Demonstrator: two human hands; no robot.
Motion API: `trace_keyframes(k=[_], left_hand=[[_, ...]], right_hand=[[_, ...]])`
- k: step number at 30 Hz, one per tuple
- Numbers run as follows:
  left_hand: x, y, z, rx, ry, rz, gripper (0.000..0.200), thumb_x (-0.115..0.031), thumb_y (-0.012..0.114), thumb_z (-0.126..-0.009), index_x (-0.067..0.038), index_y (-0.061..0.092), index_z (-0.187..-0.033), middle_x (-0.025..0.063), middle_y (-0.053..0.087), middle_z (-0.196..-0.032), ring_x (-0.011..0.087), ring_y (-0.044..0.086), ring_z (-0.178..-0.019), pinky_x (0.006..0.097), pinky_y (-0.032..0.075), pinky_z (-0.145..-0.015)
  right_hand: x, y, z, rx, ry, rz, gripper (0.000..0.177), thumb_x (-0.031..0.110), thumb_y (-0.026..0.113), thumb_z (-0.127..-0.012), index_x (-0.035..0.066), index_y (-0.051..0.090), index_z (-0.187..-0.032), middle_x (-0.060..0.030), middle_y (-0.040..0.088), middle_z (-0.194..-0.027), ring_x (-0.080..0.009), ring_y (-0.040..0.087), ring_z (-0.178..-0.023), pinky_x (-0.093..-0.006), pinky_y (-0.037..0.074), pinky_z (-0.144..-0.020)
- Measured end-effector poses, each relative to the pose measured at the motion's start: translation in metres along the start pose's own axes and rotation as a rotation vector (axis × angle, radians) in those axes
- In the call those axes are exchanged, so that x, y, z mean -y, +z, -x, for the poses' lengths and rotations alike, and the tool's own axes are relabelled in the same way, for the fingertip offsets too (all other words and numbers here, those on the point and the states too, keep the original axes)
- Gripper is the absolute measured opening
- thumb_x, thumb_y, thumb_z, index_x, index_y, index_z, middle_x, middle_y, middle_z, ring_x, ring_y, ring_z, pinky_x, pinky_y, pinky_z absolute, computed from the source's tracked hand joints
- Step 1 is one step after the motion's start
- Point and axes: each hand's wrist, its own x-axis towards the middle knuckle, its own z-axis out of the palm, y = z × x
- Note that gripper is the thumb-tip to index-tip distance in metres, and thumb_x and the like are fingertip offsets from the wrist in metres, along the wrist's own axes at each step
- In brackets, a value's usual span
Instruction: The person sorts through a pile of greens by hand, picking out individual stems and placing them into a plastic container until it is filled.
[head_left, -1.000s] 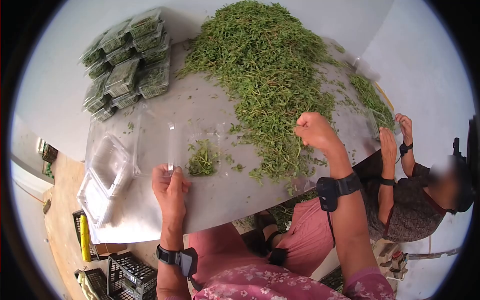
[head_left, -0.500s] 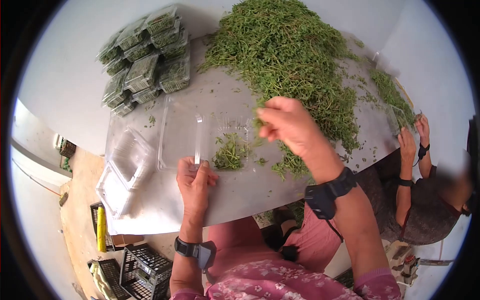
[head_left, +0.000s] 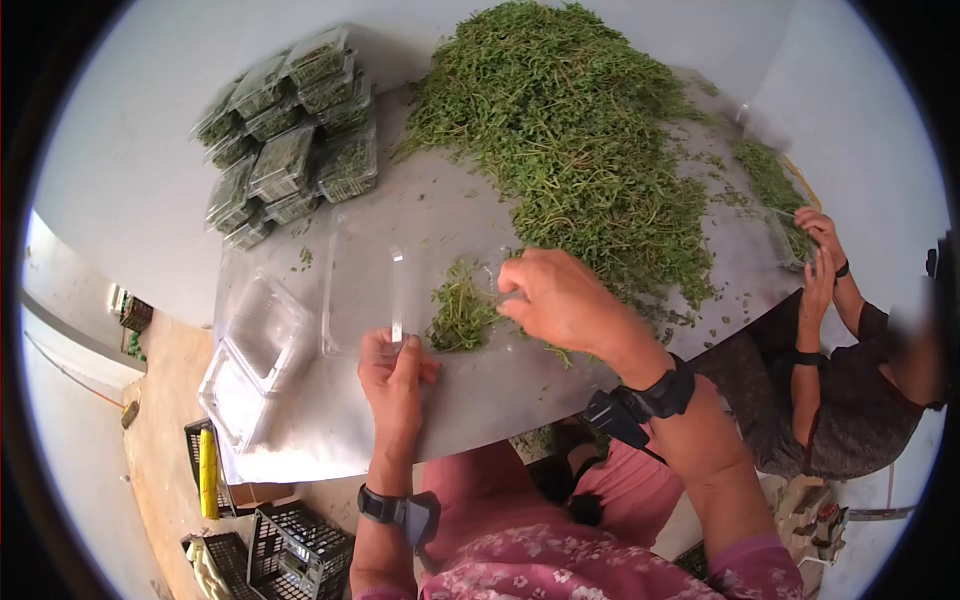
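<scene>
With the open container (head_left: 397,295) taken as the dial's centre and twelve at the top of the view, the left hand (head_left: 392,368) lies at six o'clock, where it also was a second earlier; its thumb and fingers pinch the near end of the hinge strip. A clump of greens (head_left: 459,312) lies in the tray half, toward three o'clock. The right hand (head_left: 548,298), at the heap a second earlier and then raised with a sprig, is now lower, at the tray's three o'clock edge. Its fingers are bent toward the clump; whether they pinch sprigs cannot be told.

Surroundings, left to right: a yellow roll (head_left: 207,475) stands between seven and eight o'clock, below table level; nested clear containers (head_left: 265,330) rest on the table (head_left: 330,415) at eight; a stack of filled containers (head_left: 285,165) is at eleven; black crates (head_left: 300,550) sit on the floor at seven. The heap of greens (head_left: 570,130) spans one to two o'clock. The right hand hides part of the tray's edge and of the heap's near fringe. At three o'clock, well apart, a co-worker's hands (head_left: 818,285) are at another container of greens (head_left: 785,240).
</scene>
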Motion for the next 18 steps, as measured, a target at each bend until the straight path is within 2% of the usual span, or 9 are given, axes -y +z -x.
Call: trace_keyframes(k=[3, 4, 7, 8, 14, 18], left_hand=[[-0.005, 0.001, 0.002, -0.010, -0.019, -0.026, 0.012, -0.009, 0.058, -0.093, -0.004, 0.048, -0.095, 0.0071, 0.061, -0.066, 0.0112, 0.054, -0.053, 0.0231, 0.042, -0.051], [-0.004, 0.002, 0.002, -0.012, -0.017, -0.019, 0.012, -0.009, 0.058, -0.093, -0.004, 0.048, -0.095, 0.0071, 0.061, -0.066, 0.0110, 0.054, -0.053, 0.0230, 0.042, -0.050], [-0.001, 0.003, 0.001, -0.014, -0.005, 0.012, 0.012, -0.009, 0.059, -0.092, -0.004, 0.048, -0.095, 0.0073, 0.061, -0.066, 0.0103, 0.052, -0.051, 0.0225, 0.041, -0.050], [0.000, 0.002, 0.001, -0.010, -0.002, 0.027, 0.012, -0.009, 0.059, -0.092, -0.004, 0.048, -0.095, 0.0073, 0.061, -0.066, 0.0103, 0.052, -0.051, 0.0224, 0.041, -0.050], [-0.003, 0.003, 0.002, -0.025, -0.004, 0.021, 0.012, -0.008, 0.059, -0.092, -0.005, 0.047, -0.095, 0.0070, 0.060, -0.066, 0.0110, 0.053, -0.052, 0.0226, 0.042, -0.050], [0.000, 0.001, 0.001, -0.004, -0.001, 0.020, 0.012, -0.009, 0.059, -0.093, -0.005, 0.047, -0.094, 0.0067, 0.059, -0.067, 0.0118, 0.055, -0.053, 0.0229, 0.043, -0.051]], right_hand=[[0.000, 0.006, 0.002, 0.069, 0.019, 0.040, 0.021, 0.011, 0.072, -0.076, 0.000, 0.062, -0.092, -0.0196, 0.066, -0.089, -0.0353, 0.063, -0.085, -0.0434, 0.048, -0.072], [-0.002, 0.011, 0.003, 0.037, -0.017, 0.024, 0.016, 0.013, 0.069, -0.078, 0.001, 0.062, -0.086, -0.0192, 0.065, -0.085, -0.0373, 0.063, -0.082, -0.0456, 0.048, -0.070], [0.001, 0.014, -0.005, 0.190, 0.047, 0.077, 0.012, 0.013, 0.065, -0.081, 0.002, 0.062, -0.081, -0.0182, 0.065, -0.078, -0.0387, 0.063, -0.077, -0.0469, 0.048, -0.067], [-0.004, 0.021, -0.006, 0.158, 0.012, 0.078, 0.014, 0.013, 0.062, -0.083, 0.002, 0.059, -0.076, -0.0184, 0.063, -0.074, -0.0402, 0.062, -0.073, -0.0476, 0.048, -0.064], [-0.006, 0.020, 0.000, 0.006, -0.080, 0.067, 0.014, 0.011, 0.060, -0.086, -0.001, 0.057, -0.079, -0.0217, 0.061, -0.074, -0.0405, 0.061, -0.073, -0.0467, 0.047, -0.064], [0.000, -0.004, -0.001, -0.038, -0.087, -0.116, 0.015, 0.011, 0.060, -0.087, -0.002, 0.055, -0.082, -0.0224, 0.060, -0.074, -0.0399, 0.062, -0.071, -0.0444, 0.047, -0.061]])
